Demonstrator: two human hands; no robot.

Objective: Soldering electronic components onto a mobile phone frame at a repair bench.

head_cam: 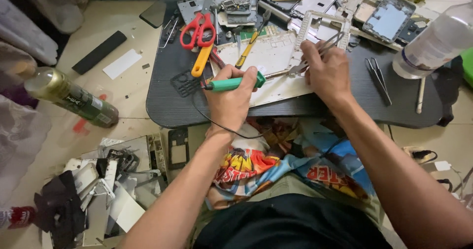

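Work in hand: soldering on a white phone frame [276, 62] that lies flat on the dark worktop [167, 106], directly ahead of the person.

Left hand [231, 99]: fingers clamped around the green handle of a soldering iron [234, 83], its metal tip pointing right toward the frame's edge. The black cord [207, 118] loops off the near edge of the worktop.

Right hand [327, 74]: fingers closed on tweezers [322, 49], whose points meet the iron's tip at the frame. What they pinch is too small to tell.

Progress, as judged: the joint is being worked now, with both tools on the same spot; nothing shows it finished. The frame carries no screen or back cover, so assembly or stripping looks far from complete.

Surroundings:
- Red-handled scissors [198, 30] and a yellow-handled screwdriver [249, 44] lie just behind the left hand.
- A second pair of tweezers [379, 79] lies to the right, clear of the work.
- More phone frames and boards [345, 5] crowd the far edge.
- A clear plastic bottle [436, 39] leans in at the right corner, near the right forearm.
- A green can [71, 96] and a heap of scrapped parts [106, 185] lie on the floor [123, 116] to the left.

Obstructions: clutter behind the frame limits room to shift it; the cord crosses the lap.
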